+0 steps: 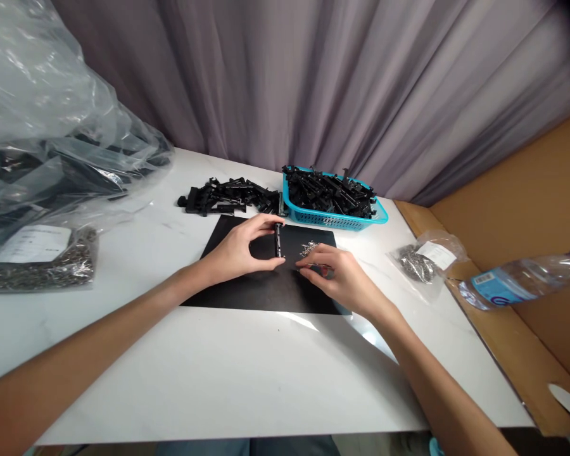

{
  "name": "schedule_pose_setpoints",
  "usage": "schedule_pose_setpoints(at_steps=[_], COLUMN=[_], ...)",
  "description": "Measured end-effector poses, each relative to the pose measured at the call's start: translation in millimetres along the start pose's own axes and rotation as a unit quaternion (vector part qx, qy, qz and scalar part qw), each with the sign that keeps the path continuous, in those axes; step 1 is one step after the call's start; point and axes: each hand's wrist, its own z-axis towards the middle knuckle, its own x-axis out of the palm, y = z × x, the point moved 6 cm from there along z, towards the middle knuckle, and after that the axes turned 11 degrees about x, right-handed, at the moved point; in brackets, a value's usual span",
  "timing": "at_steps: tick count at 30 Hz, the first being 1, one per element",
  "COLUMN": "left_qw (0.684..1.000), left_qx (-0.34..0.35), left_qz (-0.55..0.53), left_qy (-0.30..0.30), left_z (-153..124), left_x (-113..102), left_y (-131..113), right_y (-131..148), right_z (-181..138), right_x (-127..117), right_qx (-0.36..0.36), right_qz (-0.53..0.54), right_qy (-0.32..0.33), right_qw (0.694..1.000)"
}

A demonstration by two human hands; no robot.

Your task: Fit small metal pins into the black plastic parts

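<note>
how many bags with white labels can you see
2: a left bag in front of the big plastic bag, and a right bag beside the bottle. More may be hidden.

Mat point(266, 294) sat mid-counter point(218, 380), with a little heap of metal bits point(308, 248) toward its far right. The left grip point(235, 247) was above the mat with a narrow part point(278, 240) in it, and the right grip point(337, 275) was to the right, on the near side of that heap. Past the mat's far edge: a loose parts pile point(237, 193) on the left, a parts-filled basket point(332, 220) right beside it, curtain point(266, 82) behind both. Far left had a big bag point(61, 120), with a smaller bag point(76, 263) nearer. Way right: another little bag point(422, 259), then a bottle point(517, 278) by some cardboard point(513, 335).
</note>
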Motion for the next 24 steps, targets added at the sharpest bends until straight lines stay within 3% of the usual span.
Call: schedule_pose_setpoints(at_steps=[5, 18, 21, 24], left_qw=[1.000, 0.999, 0.999, 0.999], left_qx=[-0.020, -0.023, -0.020, -0.009], left_qz=[0.010, 0.026, 0.029, 0.031], left_qy=[-0.002, 0.027, 0.031, 0.039], left_z=[-0.9, -3.2, -3.7, -4.0], left_x=[-3.4, 4.1, 5.0, 7.3], left_y=[6.4, 3.0, 2.6, -1.4], right_y=[-3.7, -7.4, -8.6, -6.6], right_z=[-6.6, -2.9, 0.3, 0.9], right_x=[12.7, 14.0, 13.6, 8.9], right_qx=[-0.049, -0.074, -0.045, -0.016], right_qz=[-0.114, -0.198, -0.175, -0.067], right_qy=[0.057, -0.015, -0.059, -0.086], right_qw=[0.991, 0.977, 0.982, 0.994])
